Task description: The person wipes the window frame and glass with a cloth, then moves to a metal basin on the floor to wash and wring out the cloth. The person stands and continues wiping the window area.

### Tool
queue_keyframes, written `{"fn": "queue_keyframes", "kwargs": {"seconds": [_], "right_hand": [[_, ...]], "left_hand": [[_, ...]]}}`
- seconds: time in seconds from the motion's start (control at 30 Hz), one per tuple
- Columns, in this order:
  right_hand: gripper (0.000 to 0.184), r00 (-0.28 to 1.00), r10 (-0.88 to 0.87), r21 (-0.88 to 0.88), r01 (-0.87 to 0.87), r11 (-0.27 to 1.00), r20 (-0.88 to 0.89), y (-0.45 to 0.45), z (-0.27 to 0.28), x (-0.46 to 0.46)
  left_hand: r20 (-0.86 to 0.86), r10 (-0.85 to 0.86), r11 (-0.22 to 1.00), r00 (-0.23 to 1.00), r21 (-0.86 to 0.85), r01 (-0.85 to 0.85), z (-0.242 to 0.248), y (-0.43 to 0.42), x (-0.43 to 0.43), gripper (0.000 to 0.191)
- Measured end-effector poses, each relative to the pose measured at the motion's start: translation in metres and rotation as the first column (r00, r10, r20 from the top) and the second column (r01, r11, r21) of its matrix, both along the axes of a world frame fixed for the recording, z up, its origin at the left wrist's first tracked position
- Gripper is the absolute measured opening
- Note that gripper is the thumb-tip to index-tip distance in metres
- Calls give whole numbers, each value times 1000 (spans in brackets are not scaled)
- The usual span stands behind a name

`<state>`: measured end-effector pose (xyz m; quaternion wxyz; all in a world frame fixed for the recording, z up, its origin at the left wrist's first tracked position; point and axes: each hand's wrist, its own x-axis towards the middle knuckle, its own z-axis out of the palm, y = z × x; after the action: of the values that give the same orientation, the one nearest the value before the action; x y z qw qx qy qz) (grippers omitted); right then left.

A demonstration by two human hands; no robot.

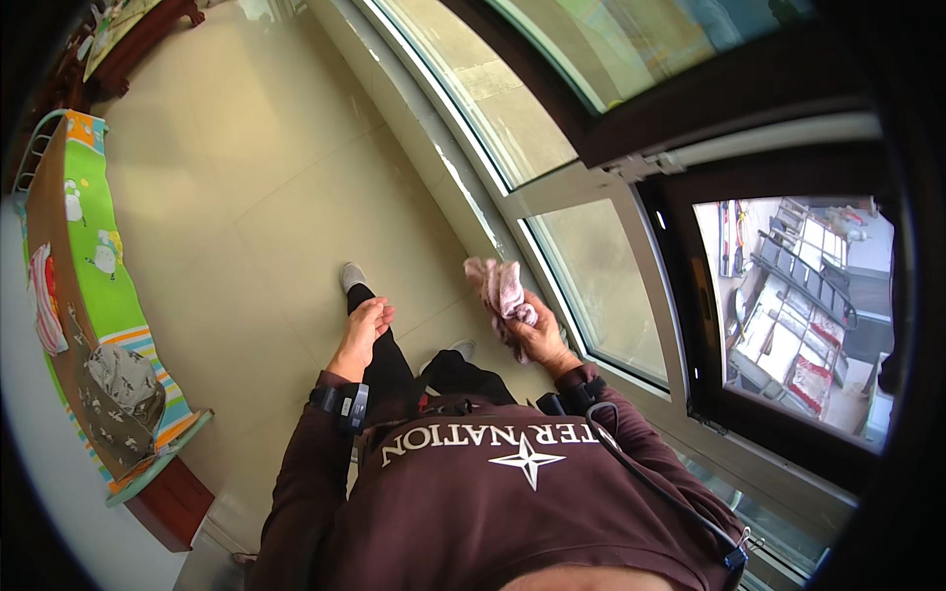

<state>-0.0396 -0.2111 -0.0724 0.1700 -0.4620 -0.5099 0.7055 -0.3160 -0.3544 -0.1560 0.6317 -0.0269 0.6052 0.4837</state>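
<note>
A crumpled pink-and-white cloth (504,299) is bunched in my right hand (545,336), which is near the low ledge beside the glazed window wall. My left hand (363,329) is in front of my body above the tiled floor, palm turned inward and fingers slightly bent, with nothing in it. To the right of the cloth stands a glass pane (602,288) in a pale frame. Further right, a dark-framed window sash (783,436) shows ladders and stacked items through its opening.
At the left, a narrow bed or bench (92,244) with a green patterned cover bears folded cloths (126,380). A dark red wooden box or cabinet (171,506) stands at its near end. The tiled ledge (436,159) runs along the windows. Carved dark wooden furniture (122,55) stands at the top left.
</note>
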Motion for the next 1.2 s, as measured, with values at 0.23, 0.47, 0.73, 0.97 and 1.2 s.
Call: {"fn": "queue_keyframes", "kwargs": {"seconds": [0.23,0.47,0.73,0.97,1.2], "right_hand": [[46,981,130,649,-192,736,143,113,-17,-132],[34,957,270,770,-95,631,-104,217,-18,-277],[12,737,-126,727,-596,342,664,298,-220,-351],[26,88,706,-453,-710,539,703,-2,-323,-85],[20,795,270,-515,62,855,544,16,-224,-154]], "left_hand": [[-16,90,994,996,-56,-91,-65,-27,-83,28],[-90,173,963,981,-194,-187,-108,-62,-145,28],[-101,78,942,992,-319,-106,-167,-112,-130,30],[38,139,896,990,-431,-109,-185,-168,-138,29],[-74,178,955,981,-226,-191,-174,-95,-169,31]]}}
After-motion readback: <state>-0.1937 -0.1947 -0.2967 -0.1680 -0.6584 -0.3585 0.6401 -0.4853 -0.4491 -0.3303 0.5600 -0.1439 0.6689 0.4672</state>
